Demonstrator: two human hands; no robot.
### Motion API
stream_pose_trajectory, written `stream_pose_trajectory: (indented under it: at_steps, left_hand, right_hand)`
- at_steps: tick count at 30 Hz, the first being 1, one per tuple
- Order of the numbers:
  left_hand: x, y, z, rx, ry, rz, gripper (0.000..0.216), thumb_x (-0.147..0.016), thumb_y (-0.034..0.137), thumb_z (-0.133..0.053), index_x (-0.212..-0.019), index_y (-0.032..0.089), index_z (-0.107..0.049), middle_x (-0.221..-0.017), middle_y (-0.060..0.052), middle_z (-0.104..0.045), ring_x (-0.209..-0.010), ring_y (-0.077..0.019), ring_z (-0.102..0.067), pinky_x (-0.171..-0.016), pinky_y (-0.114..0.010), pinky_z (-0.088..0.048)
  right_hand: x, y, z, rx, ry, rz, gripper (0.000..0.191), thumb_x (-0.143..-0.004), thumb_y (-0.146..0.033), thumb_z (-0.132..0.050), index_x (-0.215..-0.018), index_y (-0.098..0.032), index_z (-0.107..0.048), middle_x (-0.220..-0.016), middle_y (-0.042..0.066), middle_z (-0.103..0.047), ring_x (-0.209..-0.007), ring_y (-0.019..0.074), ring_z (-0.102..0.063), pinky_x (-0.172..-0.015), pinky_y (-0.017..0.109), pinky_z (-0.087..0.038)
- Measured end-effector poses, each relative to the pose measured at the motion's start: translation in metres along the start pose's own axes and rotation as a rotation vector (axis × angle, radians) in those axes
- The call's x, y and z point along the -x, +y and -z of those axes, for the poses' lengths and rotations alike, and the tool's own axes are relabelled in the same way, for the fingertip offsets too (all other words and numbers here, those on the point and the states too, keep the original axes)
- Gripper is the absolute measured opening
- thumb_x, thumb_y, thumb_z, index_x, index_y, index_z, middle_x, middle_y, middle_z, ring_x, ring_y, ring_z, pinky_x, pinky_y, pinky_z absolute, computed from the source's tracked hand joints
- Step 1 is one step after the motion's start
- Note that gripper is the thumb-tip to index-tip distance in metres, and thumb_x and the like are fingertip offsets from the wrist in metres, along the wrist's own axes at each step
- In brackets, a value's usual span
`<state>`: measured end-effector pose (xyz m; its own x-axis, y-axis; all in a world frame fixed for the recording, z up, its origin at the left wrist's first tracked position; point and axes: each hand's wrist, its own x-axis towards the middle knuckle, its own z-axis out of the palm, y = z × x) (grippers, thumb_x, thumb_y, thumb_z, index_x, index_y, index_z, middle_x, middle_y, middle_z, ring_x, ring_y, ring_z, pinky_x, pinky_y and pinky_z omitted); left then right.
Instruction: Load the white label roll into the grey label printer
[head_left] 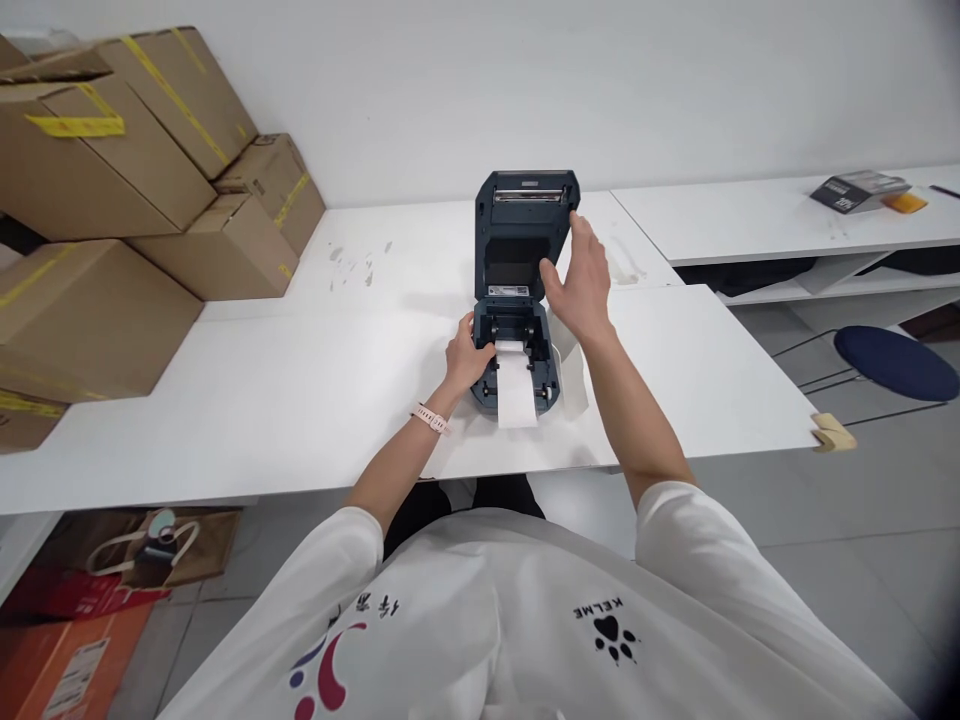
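A dark label printer (553, 385) stands on the white table with its lid (525, 215) raised upright. A white strip of label paper (517, 392) runs from inside the printer over its front edge. My left hand (466, 357) grips the printer's left side, the thumb over the rim near the paper and the fingers outside. At the lid's right edge is my right hand (581, 280), its fingers along the edge and its thumb in front of the inner side. More white paper (574, 385) lies beside the printer on the right, partly behind my right forearm.
Several cardboard boxes (240, 245) are stacked on the table's left. A second white table (720, 215) at the right carries a small dark box (859, 190). A blue stool (896, 362) stands beyond the right corner, which has a tan guard (832, 432).
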<state>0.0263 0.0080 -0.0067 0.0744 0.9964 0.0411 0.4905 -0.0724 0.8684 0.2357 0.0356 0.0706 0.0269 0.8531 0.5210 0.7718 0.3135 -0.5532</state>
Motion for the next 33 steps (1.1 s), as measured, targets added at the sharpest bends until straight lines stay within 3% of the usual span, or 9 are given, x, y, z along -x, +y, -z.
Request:
stream_pose_trajectory:
  at_steps: [1,3,8,11,14,18,24,28,33]
  left_hand:
    - [0.000,0.001,0.000,-0.008,0.006,-0.002,0.075,-0.079,0.019,-0.061,-0.151,0.023,-0.042,-0.137,-0.009,-0.071,-0.121,-0.0329,-0.068,-0.107,-0.049,-0.049]
    - [0.000,0.002,0.000,-0.035,0.020,0.001,0.077,-0.077,0.012,-0.058,-0.151,0.025,-0.043,-0.137,-0.008,-0.071,-0.122,-0.0331,-0.067,-0.109,-0.050,-0.048]
    - [-0.001,0.003,-0.001,-0.080,0.030,0.006,0.083,-0.072,0.004,-0.054,-0.151,0.027,-0.044,-0.135,-0.006,-0.072,-0.124,-0.0338,-0.067,-0.111,-0.053,-0.046]
    - [0.000,0.003,-0.001,-0.084,0.030,0.009,0.084,-0.073,0.004,-0.053,-0.152,0.027,-0.042,-0.137,-0.006,-0.071,-0.124,-0.0333,-0.067,-0.111,-0.052,-0.047]
    - [0.001,0.002,-0.001,-0.075,0.026,0.008,0.084,-0.073,0.005,-0.053,-0.154,0.026,-0.040,-0.140,-0.006,-0.070,-0.124,-0.0327,-0.067,-0.111,-0.052,-0.047]
    - [0.002,0.001,-0.001,-0.052,0.018,0.010,0.082,-0.076,0.007,-0.052,-0.155,0.024,-0.039,-0.145,-0.007,-0.067,-0.129,-0.0323,-0.065,-0.112,-0.051,-0.046]
    - [0.003,0.001,-0.002,-0.005,0.033,0.024,0.079,-0.076,0.007,-0.051,-0.152,0.026,-0.044,-0.144,-0.006,-0.067,-0.129,-0.0297,-0.065,-0.113,-0.049,-0.045]
    - [0.002,0.000,-0.003,0.003,0.044,0.033,0.078,-0.075,0.007,-0.052,-0.150,0.025,-0.046,-0.144,-0.006,-0.067,-0.130,-0.0289,-0.064,-0.113,-0.048,-0.045]
    - [0.002,-0.002,-0.002,0.024,0.049,0.037,0.078,-0.074,0.008,-0.052,-0.150,0.026,-0.047,-0.144,-0.006,-0.068,-0.127,-0.0277,-0.066,-0.113,-0.048,-0.046]
  right_hand:
    - [0.008,-0.009,-0.001,0.048,0.036,0.008,0.066,-0.101,-0.057,-0.036,-0.159,-0.027,-0.038,-0.160,0.009,-0.047,-0.154,0.0370,-0.034,-0.125,0.059,-0.031]
    - [0.020,-0.024,-0.006,0.111,-0.109,0.060,0.052,-0.104,-0.042,-0.034,-0.146,-0.023,-0.057,-0.143,0.013,-0.064,-0.139,0.0363,-0.053,-0.117,0.056,-0.042]
    - [0.021,-0.033,-0.039,0.402,-0.881,0.097,0.037,-0.091,-0.018,-0.053,-0.122,-0.013,-0.073,-0.118,0.022,-0.075,-0.113,0.0423,-0.068,-0.098,0.056,-0.050]
    - [0.007,-0.030,-0.052,0.381,-1.069,0.123,0.034,-0.082,-0.018,-0.065,-0.114,-0.014,-0.077,-0.108,0.018,-0.077,-0.098,0.0382,-0.072,-0.086,0.047,-0.054]
    - [-0.003,-0.027,-0.036,0.207,-1.190,0.202,0.039,-0.084,-0.029,-0.067,-0.121,-0.020,-0.076,-0.104,0.009,-0.078,-0.091,0.0276,-0.071,-0.081,0.037,-0.054]
    - [0.015,-0.007,0.034,-0.236,-1.062,0.176,0.059,-0.086,-0.054,-0.069,-0.137,-0.025,-0.068,-0.113,0.006,-0.075,-0.097,0.0264,-0.068,-0.087,0.039,-0.053]
    - [0.087,0.069,0.137,-0.484,-0.652,-0.124,0.037,-0.077,-0.054,-0.082,-0.107,-0.034,-0.077,-0.109,0.008,-0.075,-0.104,0.0301,-0.068,-0.094,0.047,-0.054]
    - [0.108,0.125,0.134,-0.341,-0.595,-0.423,0.043,-0.071,-0.059,-0.085,-0.103,-0.032,-0.077,-0.110,0.009,-0.075,-0.093,0.0279,-0.067,-0.086,0.048,-0.057]
    - [0.095,0.154,0.076,-0.386,-0.390,-0.574,0.055,-0.054,-0.049,-0.091,-0.101,-0.024,-0.075,-0.104,0.008,-0.075,-0.086,0.0222,-0.065,-0.085,0.044,-0.057]
